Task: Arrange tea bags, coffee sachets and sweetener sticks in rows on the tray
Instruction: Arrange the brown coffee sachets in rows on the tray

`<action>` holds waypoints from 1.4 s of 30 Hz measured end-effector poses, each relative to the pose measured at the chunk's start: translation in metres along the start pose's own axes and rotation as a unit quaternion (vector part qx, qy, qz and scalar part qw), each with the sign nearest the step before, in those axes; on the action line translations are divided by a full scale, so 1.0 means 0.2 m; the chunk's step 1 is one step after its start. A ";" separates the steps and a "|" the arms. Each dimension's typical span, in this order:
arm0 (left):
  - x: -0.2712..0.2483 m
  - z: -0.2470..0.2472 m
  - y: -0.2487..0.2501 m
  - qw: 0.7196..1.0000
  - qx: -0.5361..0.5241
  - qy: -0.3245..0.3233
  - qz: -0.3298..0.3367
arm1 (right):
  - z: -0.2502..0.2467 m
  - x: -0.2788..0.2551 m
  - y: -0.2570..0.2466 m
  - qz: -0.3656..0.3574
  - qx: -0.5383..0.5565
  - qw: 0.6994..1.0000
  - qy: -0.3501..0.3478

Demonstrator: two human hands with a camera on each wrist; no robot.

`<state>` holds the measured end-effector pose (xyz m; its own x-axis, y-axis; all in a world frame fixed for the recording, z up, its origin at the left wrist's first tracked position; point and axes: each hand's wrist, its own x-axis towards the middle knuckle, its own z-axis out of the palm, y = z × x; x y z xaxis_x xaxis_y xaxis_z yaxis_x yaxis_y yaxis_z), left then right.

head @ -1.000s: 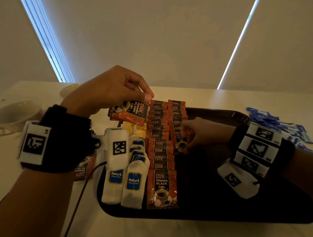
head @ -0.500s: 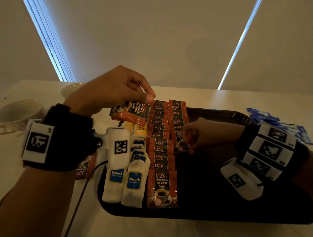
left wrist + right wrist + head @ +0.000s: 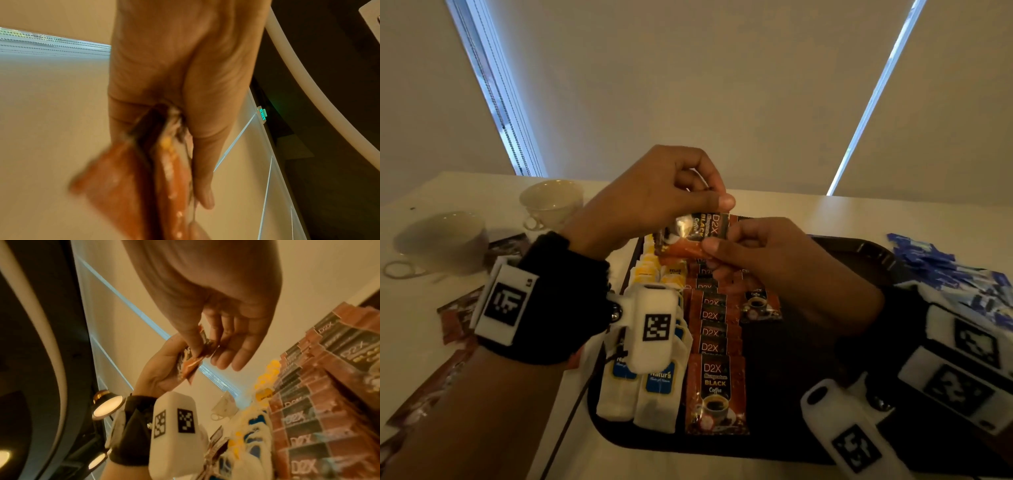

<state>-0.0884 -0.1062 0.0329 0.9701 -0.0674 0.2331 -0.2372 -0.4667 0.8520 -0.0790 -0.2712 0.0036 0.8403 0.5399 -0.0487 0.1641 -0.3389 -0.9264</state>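
Both hands meet above the dark plastic tray (image 3: 866, 250) — left hand (image 3: 654, 195) pinching the orange-and-black foil coffee sachet (image 3: 698, 233) from above, right hand (image 3: 767, 260) pinching its near edge (long axis sideways), unfinished second row directly beneath.

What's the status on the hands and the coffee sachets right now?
Left hand and right hand both pinch one D2X coffee sachet above the tray. Second sachet row unfinished. Nothing in the way.

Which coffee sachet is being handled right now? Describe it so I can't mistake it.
Start at the dark tray, then look above its far end where both hands meet. The held sachet is pinched between the left hand and the right hand. Unlike the rowed sachets, it is in the air, turned sideways.
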 end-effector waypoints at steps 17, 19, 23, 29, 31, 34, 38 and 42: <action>0.00 -0.13 -0.06 0.995 -0.029 -0.029 -0.090 | -0.24 -0.03 0.05 -0.005 0.012 0.990 0.141; 0.00 -0.15 -0.05 0.995 -0.035 -0.041 -0.090 | -0.23 -0.05 0.08 0.016 -0.004 0.994 0.105; -0.02 -0.15 -0.04 0.991 0.024 -0.117 -0.065 | -0.22 -0.08 0.07 -0.064 -0.132 0.987 0.064; -0.03 -0.06 0.00 0.983 0.066 -0.168 -0.014 | -0.13 -0.08 -0.04 -0.105 -0.159 0.981 -0.028; -0.03 -0.04 0.01 0.987 0.048 -0.154 0.004 | -0.11 -0.07 -0.03 -0.094 -0.149 0.984 -0.033; -0.03 -0.05 0.03 0.994 0.007 -0.113 -0.007 | -0.11 -0.06 -0.01 -0.081 -0.091 0.993 0.002; -0.02 -0.09 0.00 0.989 -0.019 -0.131 -0.061 | -0.14 -0.06 0.00 -0.030 0.081 0.996 0.034; -0.02 -0.09 -0.02 0.994 -0.045 -0.087 -0.052 | -0.16 -0.07 0.00 -0.025 0.014 0.999 0.026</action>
<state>-0.0919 -0.0888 0.0378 0.9820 -0.1778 0.0632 -0.1306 -0.3984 0.9079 -0.0745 -0.3029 0.0158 0.8570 0.5150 0.0174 0.1932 -0.2898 -0.9374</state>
